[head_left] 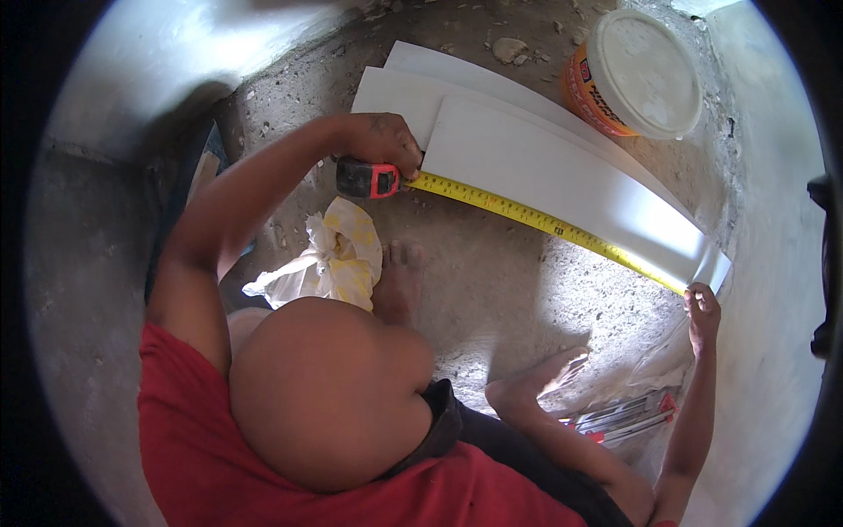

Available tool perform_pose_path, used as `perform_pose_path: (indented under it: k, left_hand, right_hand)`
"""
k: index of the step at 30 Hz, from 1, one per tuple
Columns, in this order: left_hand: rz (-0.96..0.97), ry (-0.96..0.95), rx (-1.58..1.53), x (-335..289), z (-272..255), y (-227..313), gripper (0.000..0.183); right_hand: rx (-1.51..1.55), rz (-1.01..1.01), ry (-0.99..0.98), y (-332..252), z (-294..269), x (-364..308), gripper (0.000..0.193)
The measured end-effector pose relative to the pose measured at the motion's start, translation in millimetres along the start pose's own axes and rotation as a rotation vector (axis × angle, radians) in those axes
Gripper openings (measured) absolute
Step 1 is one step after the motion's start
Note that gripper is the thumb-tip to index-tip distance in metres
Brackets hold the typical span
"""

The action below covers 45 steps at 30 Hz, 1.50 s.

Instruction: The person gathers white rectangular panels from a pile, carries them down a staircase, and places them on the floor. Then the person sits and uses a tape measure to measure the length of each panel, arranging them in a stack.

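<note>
A yellow tape measure blade (pixel 540 224) runs along the near long edge of the top white panel (pixel 544 167). At the panel's left end my left hand (pixel 386 142) is closed, its fingers by the blade's mouth at the black and red tape measure case (pixel 364 178). My right hand (pixel 702 312) pinches the other end of the blade at the panel's right corner. Beneath the top panel lie more white panels (pixel 395 92), stacked and offset toward the far left. The blade looks taut and lies close to the panel edge.
An orange bucket (pixel 645 75) with a whitish lid stands behind the panels. A knotted plastic bag (pixel 338 259) rests beside my foot. A red and silver rail-like tool (pixel 628 417) lies by the right wall (pixel 764 263). Stones (pixel 509 50) litter the rough floor.
</note>
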<state>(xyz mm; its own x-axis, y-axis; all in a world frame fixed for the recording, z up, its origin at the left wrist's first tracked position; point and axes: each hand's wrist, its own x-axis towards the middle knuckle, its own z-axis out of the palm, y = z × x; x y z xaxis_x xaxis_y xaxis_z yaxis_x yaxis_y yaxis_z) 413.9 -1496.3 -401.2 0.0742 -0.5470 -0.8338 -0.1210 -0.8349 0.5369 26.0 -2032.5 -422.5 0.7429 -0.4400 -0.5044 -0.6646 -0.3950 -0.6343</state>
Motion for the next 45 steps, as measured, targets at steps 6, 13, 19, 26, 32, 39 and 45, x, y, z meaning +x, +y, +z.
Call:
perform_pose_path:
  k: [6, 13, 19, 26, 32, 39, 45]
  left_hand:
    - [-0.064, -0.059, -0.006, -4, 35, -5, 0.023]
    - [-0.036, -0.002, -0.098, 1, 42, -22, 0.022]
    - [-0.04, -0.032, -0.157, 6, 40, -22, 0.02]
    - [-0.042, -0.059, -0.222, 2, 46, -24, 0.023]
    - [-0.049, -0.07, -0.224, 1, 53, -23, 0.023]
    - [-0.093, -0.152, -0.207, 3, 52, -26, 0.028]
    - [-0.059, -0.138, -0.247, 5, 50, -27, 0.023]
  right_hand:
    - [-0.006, -0.007, -0.004, -4, -5, 1, 0.01]
    - [-0.301, -0.054, -0.057, -18, -19, 1, 0.022]
    - [-0.39, -0.197, -0.072, -11, -25, 3, 0.022]
    - [-0.107, -0.037, -0.002, -2, -13, 1, 0.014]
    - [0.015, 0.067, 0.034, -12, -7, 0, 0.009]
    - [-0.186, -0.074, 0.026, -30, -12, -8, 0.014]
    - [-0.318, -0.171, 0.002, -36, -12, -10, 0.012]
